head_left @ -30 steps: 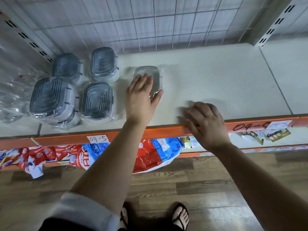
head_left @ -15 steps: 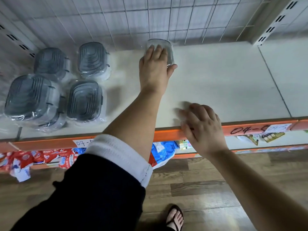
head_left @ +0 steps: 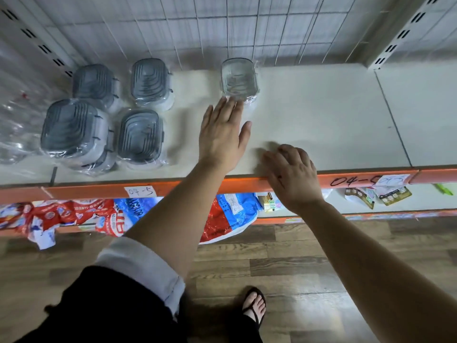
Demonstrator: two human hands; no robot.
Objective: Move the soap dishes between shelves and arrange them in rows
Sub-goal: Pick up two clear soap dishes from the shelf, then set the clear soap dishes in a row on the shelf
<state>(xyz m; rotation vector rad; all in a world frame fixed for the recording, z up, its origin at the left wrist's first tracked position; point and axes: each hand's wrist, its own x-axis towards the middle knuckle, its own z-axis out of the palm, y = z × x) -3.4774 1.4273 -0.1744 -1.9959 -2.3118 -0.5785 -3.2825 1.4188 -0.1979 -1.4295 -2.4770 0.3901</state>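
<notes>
Soap dishes are sitting on a pale shelf (head_left: 321,115) with an orange front edge. Four grey ones, each wrapped in clear plastic, are grouped at the left in two rows: a back pair (head_left: 92,84) (head_left: 150,81) near the wire grid wall (head_left: 222,28), and a front pair (head_left: 71,129) (head_left: 139,137). The front-left one is lying on top of another dish, whose edge is showing beneath it. A fifth, clearer soap dish (head_left: 238,79) is standing apart to the right of the group, at the back of the shelf, just in front of the grid wall.

The left hand (head_left: 221,136) is reaching over the shelf with its fingers stretched out flat and close together, thumb spread to the side. Its fingertips are lying just at the near edge of the clear dish's wrapping; whether they are touching it cannot be told. It is holding nothing. The right hand (head_left: 293,175) is resting on the front edge of the shelf, fingers curled loosely downward, gripping nothing.

Handwritten paper labels (head_left: 140,191) are sticking to the orange edge. Below, on a lower shelf, red and blue plastic packets (head_left: 111,214) are lying in a heap, and small gold packets (head_left: 393,195) are lying to the right. A foot in a black sandal (head_left: 254,305) is standing on the wooden floor (head_left: 296,268).
</notes>
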